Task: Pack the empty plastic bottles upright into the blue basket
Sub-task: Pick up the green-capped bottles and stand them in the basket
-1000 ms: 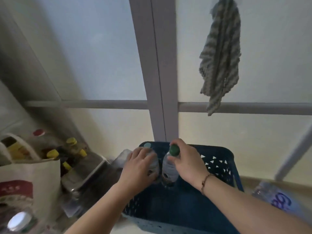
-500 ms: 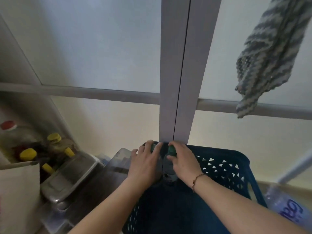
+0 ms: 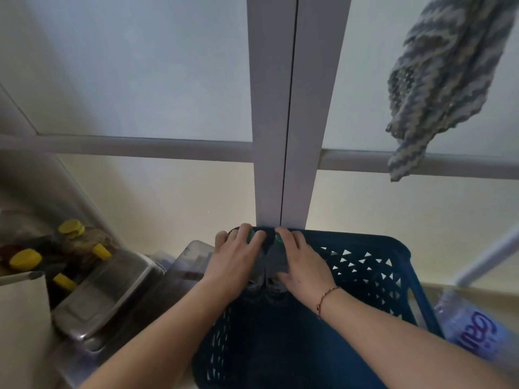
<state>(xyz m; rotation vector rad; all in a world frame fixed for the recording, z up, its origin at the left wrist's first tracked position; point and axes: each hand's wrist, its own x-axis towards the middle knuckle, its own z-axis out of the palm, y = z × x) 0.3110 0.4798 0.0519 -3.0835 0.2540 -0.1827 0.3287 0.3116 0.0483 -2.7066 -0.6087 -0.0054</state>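
Two hands' fingers [image 3: 243, 242] wrap upright bottles [image 3: 276, 262] in blue basket [image 3: 365, 265]; frosted door panels [image 3: 140, 66] behind.

Both bottles now lower, at far wall of blue basket [image 3: 365, 242]. Left hand [image 3: 236, 256] and right hand [image 3: 302, 265] pushed forward, fingers covering caps.

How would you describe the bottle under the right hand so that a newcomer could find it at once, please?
Find the blue basket at the foot of the grey door frame. Two bottles stand side by side in its far left corner. The right hand grips the green-capped bottle; its neighbour has a paler teal cap.
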